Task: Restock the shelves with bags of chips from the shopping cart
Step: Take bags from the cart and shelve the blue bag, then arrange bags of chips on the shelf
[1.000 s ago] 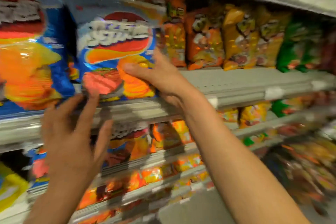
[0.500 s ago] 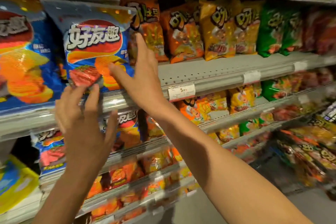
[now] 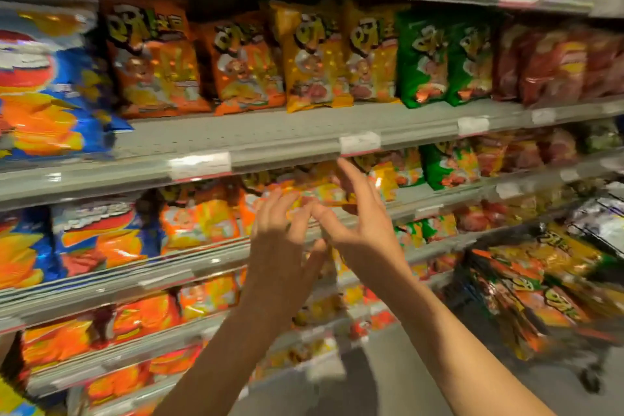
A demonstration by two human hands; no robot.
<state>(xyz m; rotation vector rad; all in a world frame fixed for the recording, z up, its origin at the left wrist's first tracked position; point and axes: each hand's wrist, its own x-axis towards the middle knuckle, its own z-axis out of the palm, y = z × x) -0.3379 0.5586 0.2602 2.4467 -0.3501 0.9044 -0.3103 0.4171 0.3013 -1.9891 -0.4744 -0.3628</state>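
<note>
Now two hands, left hand [image 3: 282, 243] and right hand [image 3: 358, 223], grips loose, empty, before shelves [image 3: 287, 132].

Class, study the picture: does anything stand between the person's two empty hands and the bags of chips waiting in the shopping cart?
Nothing visible does. The left hand and right hand hang open in front of the shelves, holding nothing. The shopping cart stands to their right, its bags of chips piled uncovered, with only open air between.
</note>
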